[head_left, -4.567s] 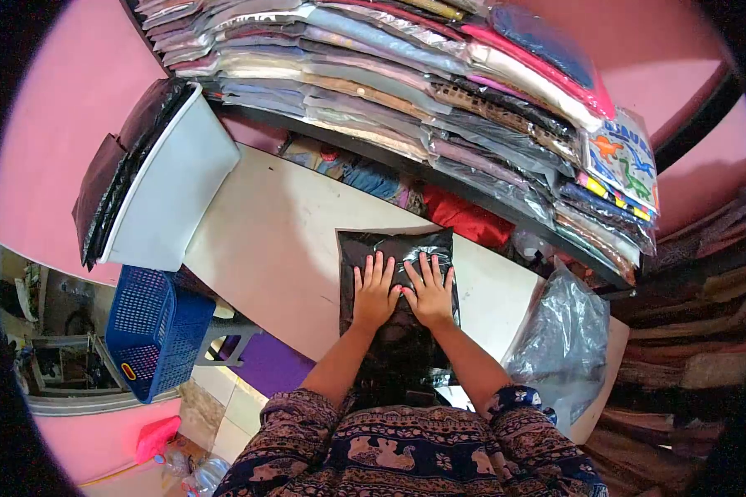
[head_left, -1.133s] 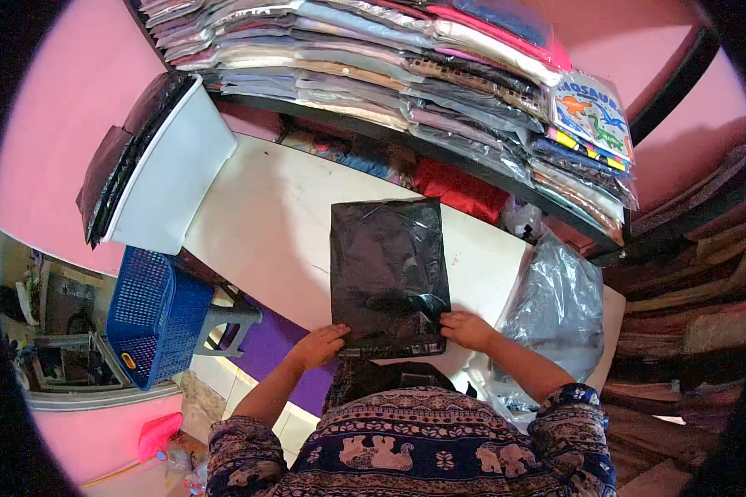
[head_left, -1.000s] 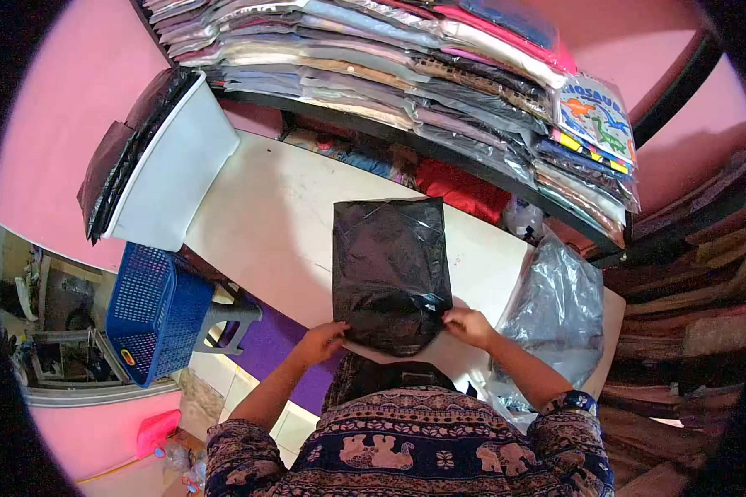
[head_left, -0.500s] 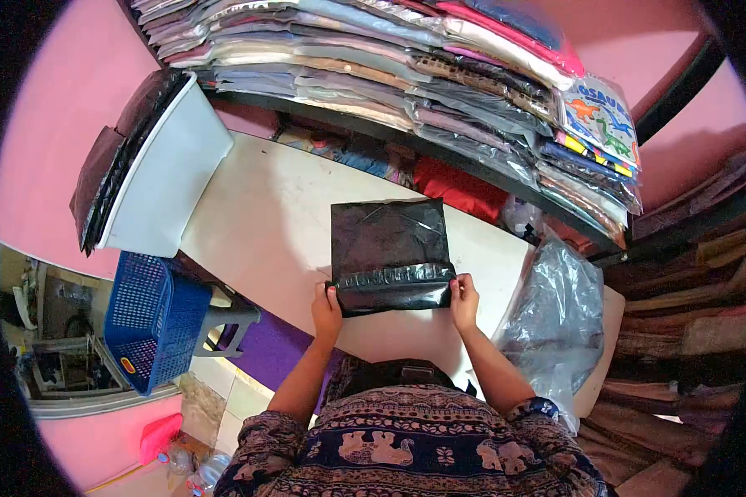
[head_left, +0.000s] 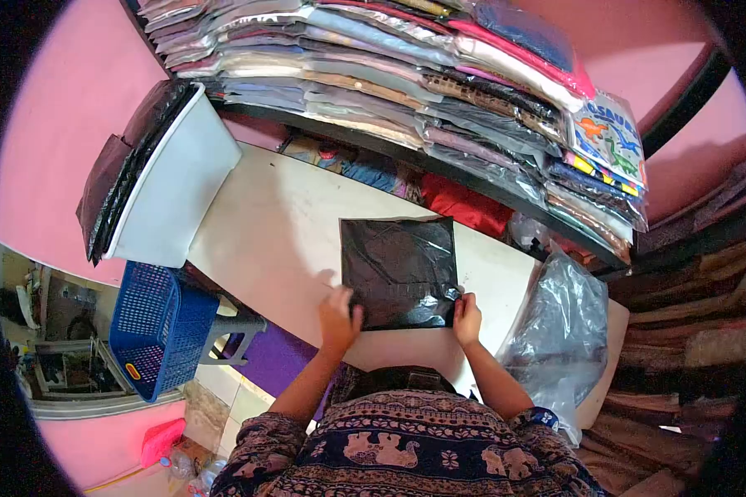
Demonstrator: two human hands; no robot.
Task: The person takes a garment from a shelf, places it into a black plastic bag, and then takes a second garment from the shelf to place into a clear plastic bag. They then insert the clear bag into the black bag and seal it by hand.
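Observation:
A flat black plastic mailing bag [head_left: 399, 269] lies on the white table in front of me, its surface creased and shiny near the lower edge. My right hand [head_left: 467, 320] pinches the bag's lower right edge between thumb and fingers. At the lower left edge is my left hand [head_left: 338, 319], slightly blurred, its thumb apart from the fingers. That hand overlaps the bag's border, and no firm hold on it shows. What the bag contains, if anything, is hidden.
Clear plastic [head_left: 555, 323] lies on the table's right side. A white bin [head_left: 170, 186] of black bags stands at the left, above a blue basket [head_left: 145, 327]. Packed clothes [head_left: 365, 74] fill the shelf along the back. The white tabletop [head_left: 257, 215] extends left of the bag.
The raised, folded band across the bag's lower part now lies flat. My left hand has let go of the lower left corner and shifted slightly; my right hand still holds the right edge.

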